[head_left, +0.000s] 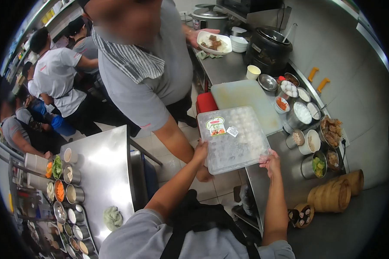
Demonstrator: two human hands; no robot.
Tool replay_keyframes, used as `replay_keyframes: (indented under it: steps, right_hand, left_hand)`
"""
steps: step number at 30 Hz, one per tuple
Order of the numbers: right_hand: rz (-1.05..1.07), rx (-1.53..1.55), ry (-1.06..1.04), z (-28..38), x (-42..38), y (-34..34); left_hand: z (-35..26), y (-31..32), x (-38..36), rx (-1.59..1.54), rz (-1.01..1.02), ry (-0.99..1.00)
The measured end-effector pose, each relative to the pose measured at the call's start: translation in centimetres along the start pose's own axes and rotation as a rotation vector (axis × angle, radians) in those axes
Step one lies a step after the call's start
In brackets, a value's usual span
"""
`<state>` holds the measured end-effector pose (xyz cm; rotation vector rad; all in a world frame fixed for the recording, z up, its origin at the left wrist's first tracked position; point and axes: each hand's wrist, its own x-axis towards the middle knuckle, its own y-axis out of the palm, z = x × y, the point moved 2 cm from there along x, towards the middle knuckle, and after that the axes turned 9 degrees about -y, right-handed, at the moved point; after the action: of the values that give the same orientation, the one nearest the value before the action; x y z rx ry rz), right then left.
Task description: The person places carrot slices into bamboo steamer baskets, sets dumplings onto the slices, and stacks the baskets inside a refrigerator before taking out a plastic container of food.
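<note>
A clear, lidded plastic container (235,151) with a green and white label is held between my two hands, partly over the steel counter. Several whitish round pieces show through its right side. My left hand (201,152) grips its left edge. At its lower right corner, my right hand (270,162) is closed on the rim. A co-worker's hand (204,175) hangs just below the lower left corner, apart from mine. Beyond the container lies a pale cutting board (229,93), its near part covered.
Facing me, a co-worker (147,86) holds a white bowl of food (214,44). Metal tubs of ingredients (299,114) line the right wall, near bamboo steamers (330,195). A steel table (103,168) on the left bears a cloth (113,218) and several ingredient containers. Other people stand further back.
</note>
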<state>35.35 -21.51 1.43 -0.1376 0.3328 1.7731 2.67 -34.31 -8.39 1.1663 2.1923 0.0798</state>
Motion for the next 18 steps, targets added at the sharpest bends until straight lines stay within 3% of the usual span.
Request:
replay_keyframes:
  steps: [2,5,10,16,18]
  right_hand:
    - [-0.005,-0.047,0.011,0.1,0.2,0.2]
    - [-0.003,-0.154,-0.006,0.1,0.0,0.1]
    - [-0.183,-0.646,-0.092,0.5,0.1,-0.5]
    - [-0.158,-0.591,-0.105,-1.1,0.8,-1.4]
    - [-0.135,-0.452,-0.007,-2.1,1.5,-2.2]
  left_hand:
    - [-0.4,0.5,-0.8,0.086,-0.081,0.021]
    - [-0.4,0.3,-1.4,0.075,-0.039,0.024]
    - [-0.8,1.4,-3.4,0.13,-0.077,0.037]
    - [0.3,2.6,-3.7,0.18,-0.224,0.174]
    - [2.1,2.1,-3.0,0.215,-0.347,-0.145]
